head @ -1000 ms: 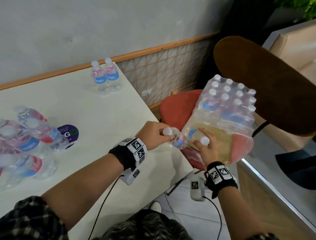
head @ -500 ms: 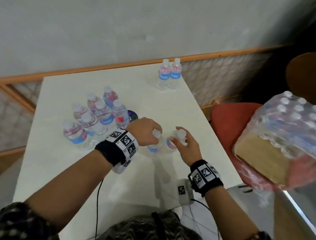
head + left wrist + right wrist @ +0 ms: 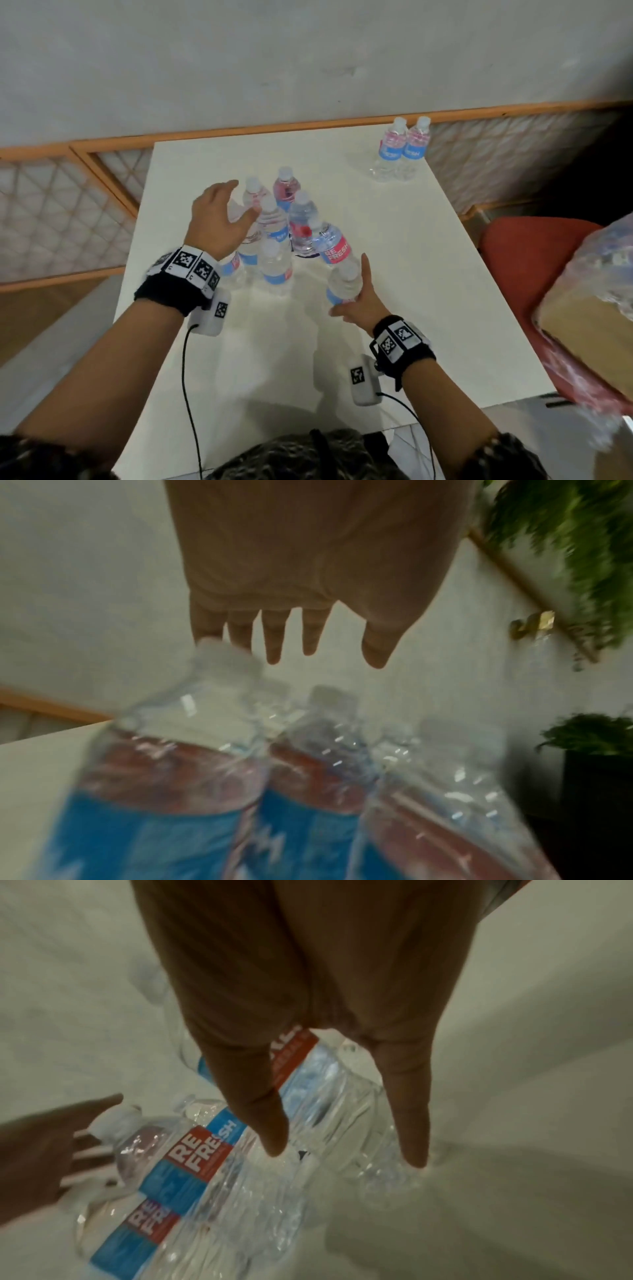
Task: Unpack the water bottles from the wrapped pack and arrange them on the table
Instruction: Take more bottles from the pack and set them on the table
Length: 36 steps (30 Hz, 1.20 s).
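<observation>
Several small clear water bottles (image 3: 274, 233) with blue and red labels stand clustered in the middle of the white table (image 3: 394, 260). My left hand (image 3: 219, 219) hovers over the cluster's left side with fingers spread and straight, holding nothing; the left wrist view shows the fingers (image 3: 274, 642) above blurred bottle tops (image 3: 219, 658). My right hand (image 3: 359, 301) rests against the nearest bottle (image 3: 342, 286) at the cluster's front right, thumb and finger straight on either side of that bottle (image 3: 335, 1096). The wrapped pack (image 3: 589, 291) lies at the right edge.
Two more bottles (image 3: 400, 150) stand together at the table's far right corner. The pack sits on a red chair (image 3: 513, 253) beside the table. A wall with an orange wooden rail (image 3: 274, 126) runs behind the table. Cables hang from both wrist cameras.
Both hands carried one bottle each from the pack to the table and then to the cluster. The left hand has let go and opened; the right hand's grip has loosened.
</observation>
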Available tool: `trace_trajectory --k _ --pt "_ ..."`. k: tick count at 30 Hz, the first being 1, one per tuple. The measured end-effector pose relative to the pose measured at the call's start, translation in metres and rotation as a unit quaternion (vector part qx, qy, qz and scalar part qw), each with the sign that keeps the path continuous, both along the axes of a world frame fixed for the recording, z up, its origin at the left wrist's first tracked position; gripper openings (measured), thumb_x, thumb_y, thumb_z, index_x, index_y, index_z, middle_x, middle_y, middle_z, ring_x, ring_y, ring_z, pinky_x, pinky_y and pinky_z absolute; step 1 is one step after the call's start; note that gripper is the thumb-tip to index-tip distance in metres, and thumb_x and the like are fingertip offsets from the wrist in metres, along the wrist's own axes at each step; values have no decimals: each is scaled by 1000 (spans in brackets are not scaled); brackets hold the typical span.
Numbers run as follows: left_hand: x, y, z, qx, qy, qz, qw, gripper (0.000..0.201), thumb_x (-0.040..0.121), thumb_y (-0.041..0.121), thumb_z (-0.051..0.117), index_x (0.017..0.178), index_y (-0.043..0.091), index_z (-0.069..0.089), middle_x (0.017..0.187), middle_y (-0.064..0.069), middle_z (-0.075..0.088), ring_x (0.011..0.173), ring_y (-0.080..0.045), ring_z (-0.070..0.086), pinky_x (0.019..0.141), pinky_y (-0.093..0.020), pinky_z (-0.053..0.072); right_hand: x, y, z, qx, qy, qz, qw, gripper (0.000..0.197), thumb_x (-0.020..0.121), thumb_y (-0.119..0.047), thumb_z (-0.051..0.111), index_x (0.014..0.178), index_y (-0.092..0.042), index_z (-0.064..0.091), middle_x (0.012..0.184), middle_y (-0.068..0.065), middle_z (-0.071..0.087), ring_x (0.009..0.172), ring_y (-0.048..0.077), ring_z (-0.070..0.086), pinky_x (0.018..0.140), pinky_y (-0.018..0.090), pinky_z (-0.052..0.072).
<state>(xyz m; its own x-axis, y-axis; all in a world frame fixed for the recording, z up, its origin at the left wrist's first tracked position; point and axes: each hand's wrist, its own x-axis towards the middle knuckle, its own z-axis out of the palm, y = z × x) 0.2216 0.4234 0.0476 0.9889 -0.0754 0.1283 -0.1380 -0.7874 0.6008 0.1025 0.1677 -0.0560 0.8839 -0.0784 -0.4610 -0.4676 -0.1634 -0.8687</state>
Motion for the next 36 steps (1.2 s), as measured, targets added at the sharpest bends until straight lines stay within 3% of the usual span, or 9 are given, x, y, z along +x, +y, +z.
trace_trajectory --k 2,6,10,13,17,23,30,33,36 --pt "3 13 -14 8 52 12 999 70 86 49 57 144 15 36 147 -12 39 137 -29 35 114 -42 26 12 10 -8 0 1 4 1000 139 45 -12 82 138 -59 -11 151 -2 21 127 33 44 72 45 57" --pt "6 18 -25 -57 118 26 991 67 89 50 55 147 29 28 150 -4 36 135 -25 40 111 -44 33 32 21 -13 -15 15 39 999 132 56 3 76 141 -55 -7 153 0 11 113 37 54 64 45 58" --pt "7 19 -27 -63 113 31 991 65 89 54 51 146 34 28 150 0 37 133 -25 43 109 -45 36 35 18 -17 -149 39 109 982 105 72 5 57 149 -40 0 155 11 -1 133 40 37 108 49 35" --pt "3 20 -29 -35 83 43 995 63 89 57 48 145 35 30 149 2 39 133 -23 42 109 -41 37 36 9 -8 -288 -13 98 953 79 82 3 48 149 -30 21 159 10 -2 143 36 18 115 38 18" --pt "-3 14 -30 -20 42 65 997 58 91 55 46 144 34 34 146 1 45 130 -25 46 105 -41 39 64 6 -15 -398 -111 212 886 71 85 -15 58 148 -24 26 158 3 17 146 28 14 119 41 13" --pt "-4 11 -28 -11 41 86 995 56 92 54 45 144 35 35 144 2 47 128 -25 48 103 -39 39 76 1 -29 -454 -105 254 848 68 80 -23 65 140 -26 35 136 2 46 123 30 43 100 35 33" --pt "-5 11 -30 -11 36 85 996 56 92 55 44 143 34 36 144 1 47 128 -25 48 103 -40 40 37 -8 -27 -195 -119 22 973 66 81 -1 68 139 -12 39 139 9 44 129 26 43 109 32 32" --pt "-4 10 -30 -8 37 87 995 56 92 54 44 143 35 36 144 1 47 128 -25 48 103 -40 40 17 3 -33 -68 -123 -63 988 67 85 -5 65 141 -10 29 136 6 48 125 22 48 109 41 37" --pt "-4 11 -31 -7 35 86 996 56 92 55 44 143 34 36 144 1 47 128 -25 48 104 -40 40 9 15 -44 -124 -96 -57 986 74 86 -22 67 143 -7 23 138 3 41 130 26 37 112 47 29"
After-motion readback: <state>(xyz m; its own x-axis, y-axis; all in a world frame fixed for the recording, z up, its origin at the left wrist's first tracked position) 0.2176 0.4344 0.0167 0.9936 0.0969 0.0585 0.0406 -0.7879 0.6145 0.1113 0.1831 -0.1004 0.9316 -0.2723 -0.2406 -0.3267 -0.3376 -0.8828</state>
